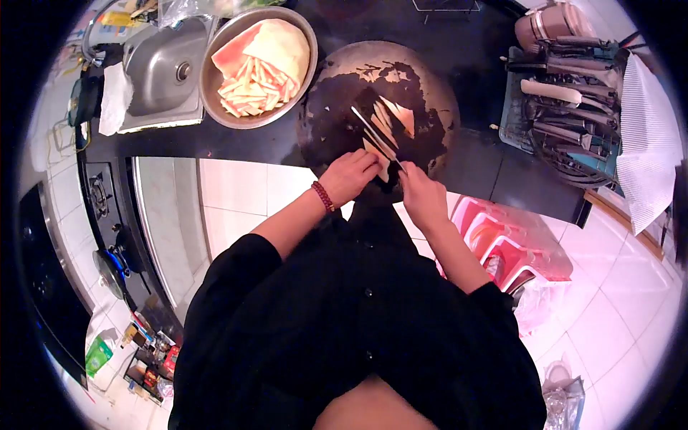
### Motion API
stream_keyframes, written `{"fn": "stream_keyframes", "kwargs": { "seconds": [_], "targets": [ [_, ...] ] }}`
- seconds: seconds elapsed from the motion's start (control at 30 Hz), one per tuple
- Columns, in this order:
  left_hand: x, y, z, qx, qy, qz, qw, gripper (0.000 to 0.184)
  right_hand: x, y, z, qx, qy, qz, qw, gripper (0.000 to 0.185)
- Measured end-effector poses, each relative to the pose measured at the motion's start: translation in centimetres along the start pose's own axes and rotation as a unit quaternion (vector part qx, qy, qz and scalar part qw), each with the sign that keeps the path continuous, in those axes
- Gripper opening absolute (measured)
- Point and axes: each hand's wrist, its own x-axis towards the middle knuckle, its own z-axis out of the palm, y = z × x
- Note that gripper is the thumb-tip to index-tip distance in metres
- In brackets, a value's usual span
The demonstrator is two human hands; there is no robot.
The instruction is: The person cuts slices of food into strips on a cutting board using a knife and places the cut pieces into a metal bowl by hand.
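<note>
On the round, dark-stained cutting board (pixel 430 107), my right hand (pixel 424 197) grips a knife (pixel 374 134), its blade pointing up and to the left. My left hand (pixel 347 178) has its fingers curled and pressed on a pale, pinkish piece of food (pixel 380 159), which looks like pork skin or rind, close beside the blade. Cut strips (pixel 384 123) lie just beyond the knife, and a wider pale piece (pixel 401 116) rests to their right. A metal bowl (pixel 313 54) left of the board holds many similar strips and larger folded slabs.
A steel sink (pixel 154 79) with a white cloth (pixel 115 97) on its edge is at the left. To the right stands a teal rack (pixel 512 107) of dark utensils, with a white ribbed sheet (pixel 641 143) beside it. Pink bins (pixel 512 240) stand below the counter's front edge.
</note>
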Motion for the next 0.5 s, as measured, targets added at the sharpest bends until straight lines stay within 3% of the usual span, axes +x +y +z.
{"fn": "stream_keyframes", "kwargs": {
  "seconds": [0.07, 0.23, 0.33, 0.5],
  "targets": [
    [-0.3, 0.0, 0.3, -0.004, -0.011, -0.002, 1.0, 0.021, -0.6, 1.5, 0.5, -0.005, -0.046, -0.019, 0.999, 0.013],
    [-0.9, 0.3, 0.5, -0.019, -0.025, -0.017, 0.999, 0.023, -0.4, 0.8, 2.4, -0.054, -0.043, -0.019, 0.997, 0.012],
    [-1.1, 0.0, 0.5, -0.011, -0.007, -0.009, 1.0, 0.025, 0.0, 0.1, 1.4, -0.007, 0.032, -0.012, 0.999, 0.013],
    [-1.4, 0.3, 0.5, -0.022, -0.025, -0.003, 0.999, 0.028, -2.5, 1.3, 1.4, -0.003, -0.019, -0.015, 1.0, 0.018]
  ]
}}
